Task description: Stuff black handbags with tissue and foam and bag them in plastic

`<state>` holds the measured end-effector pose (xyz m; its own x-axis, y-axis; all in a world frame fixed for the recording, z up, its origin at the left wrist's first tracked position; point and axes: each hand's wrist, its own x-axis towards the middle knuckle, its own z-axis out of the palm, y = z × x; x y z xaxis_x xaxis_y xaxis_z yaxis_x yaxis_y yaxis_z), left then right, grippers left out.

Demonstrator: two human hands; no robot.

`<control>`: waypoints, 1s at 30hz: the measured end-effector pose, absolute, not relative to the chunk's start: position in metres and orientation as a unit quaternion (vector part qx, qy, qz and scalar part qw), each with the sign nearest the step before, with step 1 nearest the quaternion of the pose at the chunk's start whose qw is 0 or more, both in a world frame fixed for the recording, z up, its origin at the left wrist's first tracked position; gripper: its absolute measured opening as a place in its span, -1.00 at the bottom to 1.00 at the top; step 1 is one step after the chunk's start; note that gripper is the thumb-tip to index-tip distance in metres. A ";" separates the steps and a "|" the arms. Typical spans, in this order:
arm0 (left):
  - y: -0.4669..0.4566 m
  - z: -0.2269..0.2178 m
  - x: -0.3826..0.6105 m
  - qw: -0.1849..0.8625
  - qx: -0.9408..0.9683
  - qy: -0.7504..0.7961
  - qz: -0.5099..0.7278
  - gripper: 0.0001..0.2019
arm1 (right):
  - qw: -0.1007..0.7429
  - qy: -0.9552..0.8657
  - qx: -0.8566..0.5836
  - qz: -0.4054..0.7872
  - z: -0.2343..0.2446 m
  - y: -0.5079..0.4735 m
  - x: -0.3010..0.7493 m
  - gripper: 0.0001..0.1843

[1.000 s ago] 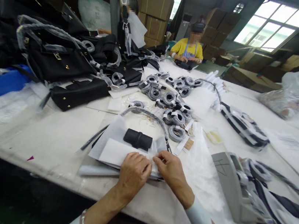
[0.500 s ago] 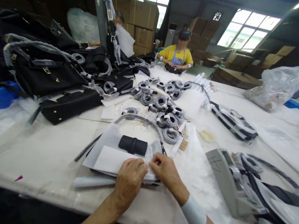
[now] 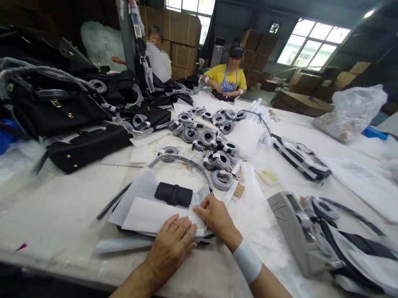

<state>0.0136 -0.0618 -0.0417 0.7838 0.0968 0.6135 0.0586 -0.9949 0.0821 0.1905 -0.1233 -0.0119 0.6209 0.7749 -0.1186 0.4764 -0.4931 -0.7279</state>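
Observation:
A bag (image 3: pixel 208 239) lies in front of me, mostly hidden under thin white wrapping sheets (image 3: pixel 124 209), its plastic-wrapped handle (image 3: pixel 182 159) arching away from me. Across the middle rests the bag's black closure strap (image 3: pixel 173 194). A folded white foam sheet (image 3: pixel 145 216) covers the near part. My left hand (image 3: pixel 173 241) lies on that sheet's right end, fingers stretched out and nearly flat. At the bag's right side my right hand (image 3: pixel 215 214) is closed in a pinch on the edge of the thin wrapping sheet; the fingertips are partly hidden.
Several coiled, wrapped straps (image 3: pixel 208 138) are heaped beyond the bag. Black bags (image 3: pixel 57 104) pile up at left. A grey tape dispenser (image 3: pixel 293 231) and a wrapped bag (image 3: pixel 366 251) stand at right. A rolled white sheet (image 3: pixel 124 245) lies nearby. A co-worker (image 3: pixel 227 76) works across the table.
My left hand has flattened, its fingers spreading over the foam sheet. My right hand has moved slightly up and away from the left. The camera view has turned a little to the right.

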 end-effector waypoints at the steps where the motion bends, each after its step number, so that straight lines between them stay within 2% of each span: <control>1: -0.061 -0.042 0.014 0.027 0.944 0.040 0.326 -0.76 | 0.338 -0.371 -0.835 0.226 -0.013 -0.121 0.192 -0.78; 5: -0.059 -0.044 0.014 0.022 0.940 0.038 0.338 -0.76 | 0.361 -0.360 -0.834 0.211 -0.007 -0.117 0.191 -0.79; 9: -0.053 -0.047 0.015 -0.008 0.923 0.022 0.383 -0.74 | 0.407 -0.346 -0.828 0.170 0.021 -0.142 0.195 -0.92; 13: -0.043 -0.054 0.018 -0.027 0.910 -0.004 0.413 -0.75 | 0.499 -0.299 -0.807 0.100 0.064 -0.216 0.226 -0.82; 16: -0.039 -0.058 0.019 -0.028 0.910 -0.011 0.415 -0.75 | 0.449 -0.227 -0.864 -0.008 0.086 -0.292 0.265 -0.70; 18: -0.038 -0.059 0.019 -0.036 0.909 -0.012 0.415 -0.74 | 0.363 -0.201 -0.909 -0.026 0.086 -0.340 0.289 -0.68; 20: -0.037 -0.058 0.018 -0.050 0.906 -0.013 0.419 -0.72 | 0.301 -0.157 -0.940 0.005 0.076 -0.379 0.305 -0.67; 23: -0.036 -0.054 0.019 -0.068 0.902 -0.023 0.426 -0.71 | 0.297 -0.146 -0.941 0.075 0.049 -0.411 0.309 -0.39; 24: -0.036 -0.053 0.019 -0.072 0.900 -0.027 0.428 -0.71 | 0.298 -0.153 -0.939 0.076 0.041 -0.415 0.307 -0.36; 28: -0.034 -0.050 0.019 -0.081 0.896 -0.034 0.436 -0.71 | 0.293 -0.156 -0.943 -0.012 0.019 -0.400 0.295 -0.54; 30: -0.032 -0.052 0.019 -0.086 0.895 -0.033 0.436 -0.71 | 0.323 -0.149 -0.934 -0.035 0.014 -0.381 0.294 -0.49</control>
